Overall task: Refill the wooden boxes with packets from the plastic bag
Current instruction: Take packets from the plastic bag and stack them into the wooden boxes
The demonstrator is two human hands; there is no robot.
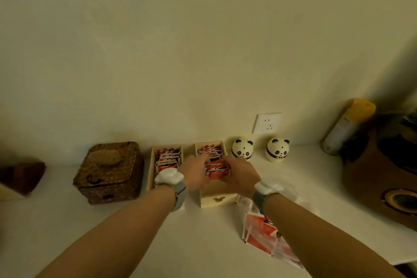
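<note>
L to R: 1 woven lidded basket, not part of the job; 2 wooden boxes side by side on the white counter, left wooden box nearly full of red-and-white packets standing on edge, right wooden box filled at the far end w/ the near end bare; packets too many and too blurred to count. Left hand and right hand meet over the right box, fingers closed on a small stack of packets from both sides, easing it in. Packets look light, thin, slick foil or paper, prob. bendy; best pinched by the flat faces as a squared bundle so none fan out or slip. 2 panda figurines beyond the right box; 1 wall socket. 1 clear plastic bag lies near the right forearm, limp, some packets inside; 1 spray can far right.
</note>
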